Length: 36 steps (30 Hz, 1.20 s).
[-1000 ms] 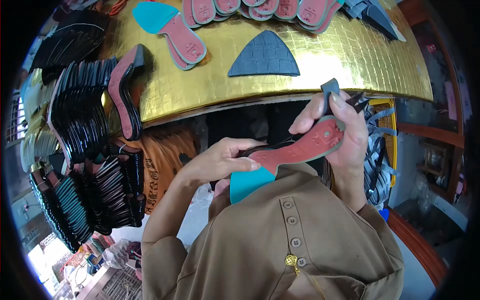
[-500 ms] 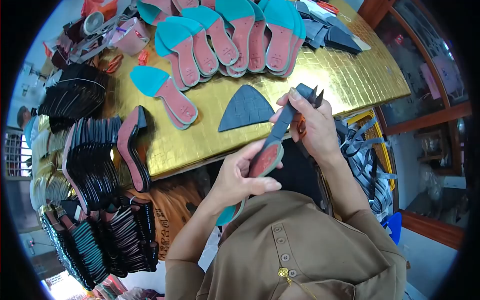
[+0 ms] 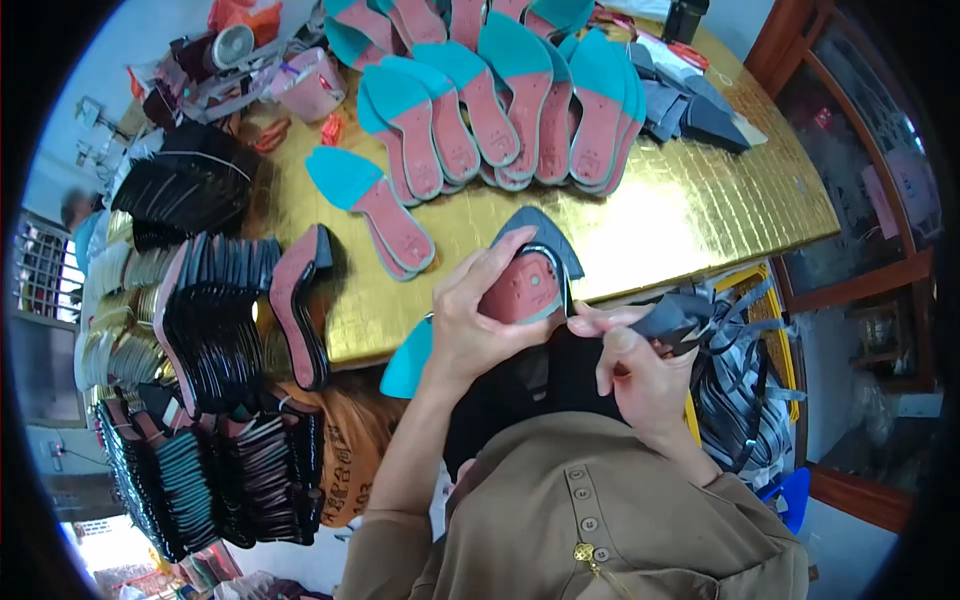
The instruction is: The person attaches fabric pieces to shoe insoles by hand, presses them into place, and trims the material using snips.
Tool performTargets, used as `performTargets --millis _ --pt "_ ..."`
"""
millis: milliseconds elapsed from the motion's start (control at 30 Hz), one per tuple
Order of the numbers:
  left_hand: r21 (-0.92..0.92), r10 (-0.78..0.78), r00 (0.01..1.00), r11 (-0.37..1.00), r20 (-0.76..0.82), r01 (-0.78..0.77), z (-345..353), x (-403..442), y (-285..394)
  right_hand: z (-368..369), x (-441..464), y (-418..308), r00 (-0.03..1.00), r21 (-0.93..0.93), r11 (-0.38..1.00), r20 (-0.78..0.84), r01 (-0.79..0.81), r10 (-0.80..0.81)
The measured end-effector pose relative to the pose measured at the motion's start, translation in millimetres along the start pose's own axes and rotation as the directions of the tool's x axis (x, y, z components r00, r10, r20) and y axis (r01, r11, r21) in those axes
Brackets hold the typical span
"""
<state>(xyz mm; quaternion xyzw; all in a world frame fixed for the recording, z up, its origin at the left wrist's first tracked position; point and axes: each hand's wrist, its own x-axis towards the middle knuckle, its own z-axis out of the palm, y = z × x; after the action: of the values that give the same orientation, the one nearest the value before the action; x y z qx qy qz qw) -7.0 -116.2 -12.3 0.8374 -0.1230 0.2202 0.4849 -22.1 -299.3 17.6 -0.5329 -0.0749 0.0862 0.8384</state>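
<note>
My left hand (image 3: 468, 315) is wrapped round a shoe insole (image 3: 527, 288), its pink heel end facing up and its teal toe end pointing down to the left. A glossy black strip (image 3: 558, 262) runs along the rim of the heel. With thumb and finger, my right hand (image 3: 645, 372) pinches this strip near the insole's lower right edge. Loose dark material (image 3: 672, 318) extends past the right hand, and a bit of orange shows under its fingers; the scissors there are mostly hidden. Behind the insole, a dark triangular piece (image 3: 538, 222) lies on the gold table (image 3: 720, 225).
Teal-and-pink insoles (image 3: 500, 110) are piled at the table's back. A separate pair (image 3: 390, 220) lies nearer. Black-edged insoles (image 3: 215, 320) stand stacked on the left. Dark scraps (image 3: 700, 110) lie at the back right; a yellow crate (image 3: 775, 350) holds straps beside the table.
The insole has turned so its heel faces up, and the dark strip now bends round the heel rim. My right hand has moved down towards me, and the scissor tips are no longer visible.
</note>
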Motion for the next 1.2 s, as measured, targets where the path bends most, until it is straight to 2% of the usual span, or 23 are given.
performTargets --millis 100,133,167,200,267,300,333,367,433,633,767,800,933,967,1033,1100,1167,1200 --pt "-0.096 0.074 0.987 0.991 -0.142 -0.089 21.8 20.4 -14.9 10.0 13.3 10.7 0.956 -0.288 0.913 0.029 0.287 -0.292" --pt "-0.094 0.097 0.985 0.989 -0.143 -0.111 25.2 25.4 -13.1 7.6 32.5 24.8 0.863 -0.391 0.777 0.11 0.493 -0.493" --pt "-0.1 0.02 0.981 0.994 -0.191 -0.04 30.9 30.1 -10.2 3.0 57.4 35.9 0.725 -0.474 0.58 0.209 0.662 -0.657" --pt "-0.114 -0.058 0.97 0.993 -0.236 0.032 37.8 34.7 -6.5 0.4 70.3 35.4 0.709 -0.484 0.559 0.207 0.673 -0.674" --pt "-0.149 -0.218 0.924 0.973 -0.313 0.179 46.7 45.4 -0.8 -2.2 92.0 28.6 0.811 -0.483 0.671 0.163 0.563 -0.563" --pt "-0.153 -0.209 0.927 0.974 -0.313 0.168 45.9 51.3 2.7 0.1 101.5 15.9 0.871 -0.406 0.784 0.071 0.47 -0.486" --pt "-0.352 -0.321 0.914 0.909 -0.248 0.224 41.4 56.2 6.5 3.9 105.0 2.7 0.925 -0.31 0.88 -0.01 0.359 -0.381" --pt "-0.529 -0.423 0.891 0.801 -0.164 0.282 34.3 60.4 10.6 6.1 103.3 -5.4 0.929 -0.308 0.884 -0.007 0.351 -0.371" --pt "-0.798 -0.562 0.826 0.478 0.044 0.368 23.9 65.0 12.7 7.9 98.9 -15.9 0.977 -0.162 0.965 0.087 0.208 -0.196" --pt "-0.77 -0.56 0.827 0.549 -0.05 0.325 33.6 45.5 -2.0 -5.5 39.8 0.2 0.994 -0.24 0.967 0.081 0.085 -0.067" --pt "-0.766 -0.572 0.82 0.523 0.009 0.373 47.0 37.5 -2.8 -30.9 35.4 16.8 0.91 -0.312 0.871 0.297 0.379 -0.29" --pt "-0.765 -0.573 0.819 0.518 0.021 0.382 51.3 38.0 -3.5 -35.7 35.6 15.9 0.914 -0.316 0.872 0.286 0.374 -0.289" --pt "-0.865 -0.738 0.675 0.319 0.029 0.386 71.5 42.6 -12.7 -51.9 43.1 11.1 0.959 -0.109 0.994 0.282 0.02 0.012" --pt "-0.864 -0.74 0.672 0.318 0.031 0.39 76.4 39.7 -19.3 -54.6 42.4 17.0 0.953 -0.138 0.99 0.302 0.032 0.012" --pt "-0.929 -0.799 0.558 0.0 0.222 0.371 90.2 33.1 -43.6 -61.7 38.0 35.4 0.942 -0.171 0.984 0.334 0.048 0.012" --pt "-0.899 -0.778 0.458 -0.322 0.43 0.296 102.0 32.2 -57.8 -66.4 24.0 49.4 0.942 -0.362 0.926 0.334 0.103 0.025" --pt "-0.808 -0.643 0.505 -0.543 0.576 0.23 95.6 26.9 -46.7 -31.1 21.7 27.9 0.954 -0.476 0.843 0.269 0.251 -0.133" --pt "-0.8 -0.633 0.507 -0.555 0.585 0.23 95.6 23.3 -36.8 -31.3 23.1 27.1 0.955 -0.488 0.836 0.265 0.25 -0.131"
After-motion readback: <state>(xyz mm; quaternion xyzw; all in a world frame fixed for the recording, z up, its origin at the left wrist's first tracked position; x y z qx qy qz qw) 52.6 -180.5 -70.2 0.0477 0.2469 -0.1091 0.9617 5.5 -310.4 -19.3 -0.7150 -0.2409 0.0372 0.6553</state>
